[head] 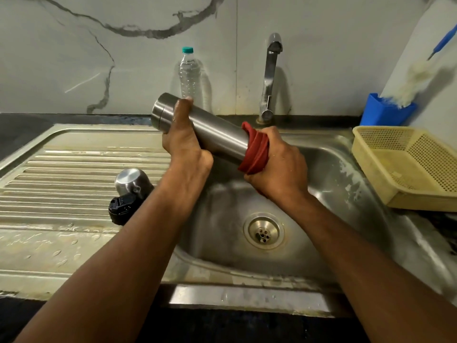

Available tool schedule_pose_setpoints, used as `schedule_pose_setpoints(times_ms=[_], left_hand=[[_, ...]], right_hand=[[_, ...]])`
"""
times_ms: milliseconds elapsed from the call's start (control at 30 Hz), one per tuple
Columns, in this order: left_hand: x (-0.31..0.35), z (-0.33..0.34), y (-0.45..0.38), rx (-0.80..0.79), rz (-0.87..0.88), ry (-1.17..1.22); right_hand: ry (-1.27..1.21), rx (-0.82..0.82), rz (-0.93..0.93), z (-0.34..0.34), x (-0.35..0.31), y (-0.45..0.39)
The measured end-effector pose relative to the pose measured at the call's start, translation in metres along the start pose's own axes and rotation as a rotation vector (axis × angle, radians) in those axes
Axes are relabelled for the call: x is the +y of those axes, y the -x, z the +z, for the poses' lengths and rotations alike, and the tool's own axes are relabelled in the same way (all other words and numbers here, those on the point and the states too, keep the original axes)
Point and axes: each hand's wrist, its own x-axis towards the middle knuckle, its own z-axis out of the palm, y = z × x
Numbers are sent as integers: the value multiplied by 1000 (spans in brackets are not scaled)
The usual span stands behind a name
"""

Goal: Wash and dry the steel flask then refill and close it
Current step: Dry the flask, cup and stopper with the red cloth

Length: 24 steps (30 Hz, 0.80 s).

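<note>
Held slantwise above the sink (333, 174), the steel flask (212, 131) is steadied near its far end by the left hand (184, 138), whose fingers are wrapped round the barrel, while the right hand (277, 162) grips a red cloth (256, 151) bunched round the near end, an arrangement judged to suit drying it over the basin so drips fall there. Its body is seen as a plain brushed-metal cylinder with a seam near the far end, and its mouth is hidden by the cloth. A steel cap (132, 181) and black stopper (122, 210) are left on the draining board (61, 169) of the worktop, seemingly kept off for refilling, and a plastic bottle (189, 73) is stood behind by the tap (270, 70).
</note>
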Motion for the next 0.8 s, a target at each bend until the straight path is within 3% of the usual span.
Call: schedule_pose_setpoints(times_ms=[67, 133, 200, 267, 333, 400, 467, 533, 600, 667, 733, 800], left_hand=[[5, -7, -3, -221, 45, 3], [9, -13, -7, -458, 55, -15], [9, -14, -7, -624, 24, 2], [7, -13, -6, -649, 15, -5], [1, -10, -6, -478, 35, -29], [-5, -6, -5, -204, 52, -19], [-11, -2, -4, 15, 17, 7], [-12, -1, -4, 15, 1, 14], [-6, -7, -7, -230, 32, -13], [3, -14, -9, -504, 46, -44], [9, -15, -11, -698, -3, -32], [11, -14, -11, -758, -9, -30]], right_hand=[[-323, -211, 85, -2, 4, -2], [-745, -529, 220, -7, 9, 0], [-936, -777, 300, -10, 14, 4], [-927, -771, 291, -6, 18, 5], [-628, -512, 198, 1, 19, 3], [-183, -223, 100, 6, 14, 1], [96, -50, 56, 5, 5, 1], [128, 4, 30, 5, 5, 1], [-136, -164, 82, 3, 10, 1], [-640, -525, 215, -2, 13, 4], [-887, -785, 270, -6, 13, 8], [-903, -757, 247, -3, 13, 10]])
